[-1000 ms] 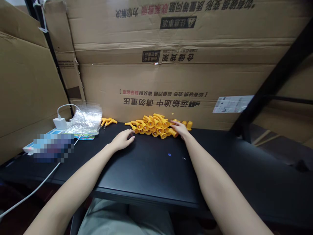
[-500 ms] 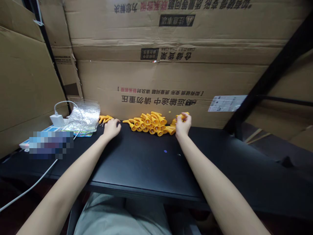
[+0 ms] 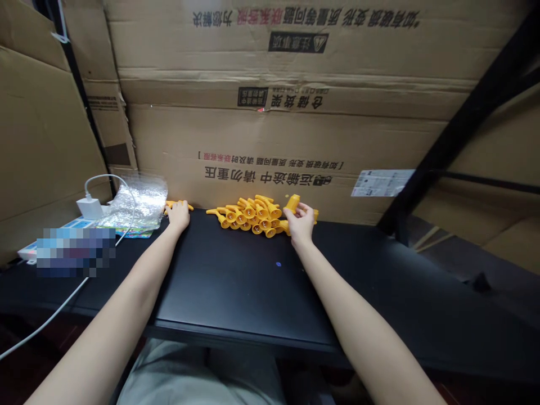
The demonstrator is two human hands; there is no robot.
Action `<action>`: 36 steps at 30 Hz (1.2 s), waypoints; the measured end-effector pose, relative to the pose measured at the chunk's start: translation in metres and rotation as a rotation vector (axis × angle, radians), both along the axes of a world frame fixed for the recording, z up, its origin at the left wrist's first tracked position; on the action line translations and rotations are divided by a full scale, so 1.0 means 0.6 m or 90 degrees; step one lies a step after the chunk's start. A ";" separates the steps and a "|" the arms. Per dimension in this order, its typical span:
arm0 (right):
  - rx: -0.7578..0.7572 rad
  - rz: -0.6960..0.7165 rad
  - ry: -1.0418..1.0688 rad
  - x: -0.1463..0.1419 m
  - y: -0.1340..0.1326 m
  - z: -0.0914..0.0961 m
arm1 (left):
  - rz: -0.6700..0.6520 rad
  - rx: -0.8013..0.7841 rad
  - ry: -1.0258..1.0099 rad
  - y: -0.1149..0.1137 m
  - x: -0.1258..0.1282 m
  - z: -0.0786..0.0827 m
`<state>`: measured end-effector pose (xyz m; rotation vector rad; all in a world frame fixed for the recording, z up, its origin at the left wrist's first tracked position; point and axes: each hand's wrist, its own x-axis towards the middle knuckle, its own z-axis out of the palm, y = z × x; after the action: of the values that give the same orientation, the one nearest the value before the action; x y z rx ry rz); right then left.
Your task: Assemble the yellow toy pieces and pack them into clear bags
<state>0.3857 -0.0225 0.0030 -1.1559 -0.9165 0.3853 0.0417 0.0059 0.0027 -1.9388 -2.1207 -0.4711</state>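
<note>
A white plastic charger block (image 3: 90,208) sits left of a clear crinkled plastic bag (image 3: 139,197). Next, the left hand (image 3: 179,217) covers small orange plastic pieces (image 3: 190,207); whether it grips any, I cannot tell. A heap of orange-yellow funnel-shaped plastic pieces (image 3: 252,212) lies mid-table. At its right end, the right hand (image 3: 302,226) pinches 1 upright yellow tapered plastic cap (image 3: 292,202).

Behind the black worktop (image 3: 236,281) stands a printed cardboard panel (image 3: 270,132) bearing a white label (image 3: 382,183), while crinkled clear plastic (image 3: 141,199) lies beside a white charger (image 3: 90,208) and cable (image 3: 63,307).
</note>
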 end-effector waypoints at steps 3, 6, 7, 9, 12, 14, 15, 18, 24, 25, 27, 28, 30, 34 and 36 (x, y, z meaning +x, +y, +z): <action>0.016 0.009 -0.033 0.001 0.002 -0.004 | 0.007 0.013 -0.002 0.009 -0.006 0.002; 0.029 0.003 -0.067 0.003 0.006 -0.008 | 0.015 0.005 -0.025 0.020 -0.020 0.002; 0.032 0.001 -0.077 0.004 0.007 -0.009 | 0.012 0.003 -0.036 0.024 -0.025 0.001; 0.041 0.002 -0.091 0.004 0.009 -0.011 | -0.002 0.012 -0.064 0.031 -0.035 -0.002; 0.050 0.009 -0.089 0.004 0.009 -0.011 | -0.020 0.072 -0.174 0.038 -0.041 0.000; 0.050 0.011 -0.089 0.004 0.008 -0.011 | -0.015 0.132 -0.310 0.042 -0.036 0.011; 0.049 0.012 -0.092 0.004 0.007 -0.011 | -0.013 0.164 -0.394 0.043 -0.031 0.020; 0.045 0.011 -0.107 0.002 0.004 -0.009 | -0.017 0.256 -0.672 0.040 -0.008 0.057; 0.035 0.010 -0.111 -0.006 -0.007 -0.002 | -0.134 0.317 -0.944 -0.012 0.041 0.111; 0.035 0.009 -0.114 -0.008 -0.008 0.000 | -0.162 0.313 -0.952 -0.026 0.047 0.109; 0.038 0.010 -0.126 -0.012 -0.010 0.002 | -0.208 0.284 -0.971 -0.052 0.058 0.098; 0.041 0.011 -0.132 -0.013 -0.011 0.003 | -0.232 0.274 -0.975 -0.064 0.063 0.090; 0.054 0.019 -0.144 -0.017 -0.014 0.006 | -0.235 0.264 -0.972 -0.082 0.069 0.069; 0.087 0.053 -0.168 -0.026 -0.024 0.018 | -0.147 0.223 -0.949 -0.096 0.072 0.036; 0.103 0.069 -0.178 -0.032 -0.032 0.025 | -0.133 0.219 -0.962 -0.097 0.072 0.028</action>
<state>0.3664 -0.0414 0.0181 -1.0290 -1.2366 0.2346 0.0848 -0.0522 0.0198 -1.6470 -2.0262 -2.7616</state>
